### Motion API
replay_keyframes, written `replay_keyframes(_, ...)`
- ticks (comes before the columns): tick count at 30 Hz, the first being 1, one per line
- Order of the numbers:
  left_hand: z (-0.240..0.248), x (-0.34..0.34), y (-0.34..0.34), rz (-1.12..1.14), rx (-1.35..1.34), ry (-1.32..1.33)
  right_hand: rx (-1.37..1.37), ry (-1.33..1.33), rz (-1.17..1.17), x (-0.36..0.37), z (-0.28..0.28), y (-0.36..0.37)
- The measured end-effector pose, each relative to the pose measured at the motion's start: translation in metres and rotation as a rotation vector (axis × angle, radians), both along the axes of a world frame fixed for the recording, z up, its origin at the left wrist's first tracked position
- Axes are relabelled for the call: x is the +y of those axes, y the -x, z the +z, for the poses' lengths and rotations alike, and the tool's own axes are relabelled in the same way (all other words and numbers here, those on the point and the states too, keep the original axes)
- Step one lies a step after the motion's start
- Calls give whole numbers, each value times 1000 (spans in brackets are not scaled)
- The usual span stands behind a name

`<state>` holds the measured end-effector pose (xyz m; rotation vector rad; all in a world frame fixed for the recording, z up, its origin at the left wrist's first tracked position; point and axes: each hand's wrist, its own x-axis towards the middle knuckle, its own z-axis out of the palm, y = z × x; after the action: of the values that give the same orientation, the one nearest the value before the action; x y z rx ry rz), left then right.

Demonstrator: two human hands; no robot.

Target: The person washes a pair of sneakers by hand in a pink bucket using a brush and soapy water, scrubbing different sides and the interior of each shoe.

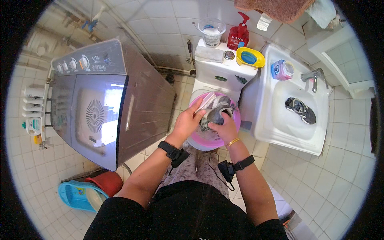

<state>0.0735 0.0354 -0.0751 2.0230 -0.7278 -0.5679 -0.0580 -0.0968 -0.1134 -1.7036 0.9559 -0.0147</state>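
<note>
A pink basin (237, 120) with dark, sudsy water is in front of me at the toilet. Over it my left hand (187, 122) is closed around a pale scrub brush (208, 100), its bristles against or close to a wet grey shoe (217, 115). Gripping that shoe by its opening is my right hand (226, 129), with the thumb and fingers partly hidden by it. The shoe is tilted and some foam clings around it. A second sneaker (301, 110), black with white, lies in the white sink to the right.
The toilet tank (216, 72) behind the basin carries a red pump bottle (239, 34), a clear tub (211, 33) and a yellow bowl (250, 58). On the left stands a washing machine (148, 100), with blue and red basins (106, 183) below it. A faucet (314, 78) rises at the sink (264, 120).
</note>
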Motion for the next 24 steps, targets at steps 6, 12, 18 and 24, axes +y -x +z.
replay_keyframes(6,-30,-11,-8,-86,154,-283,183,175,470,12,19,5)
replay_keyframes(12,-40,-42,6,-336,-177,-409,147,367,680,20,0,18)
replay_keyframes(18,-47,-41,4,-296,-320,-426,182,374,706,18,-1,27)
replay_keyframes(24,-21,-33,-6,-129,29,-142,-348,196,-38,0,-23,41)
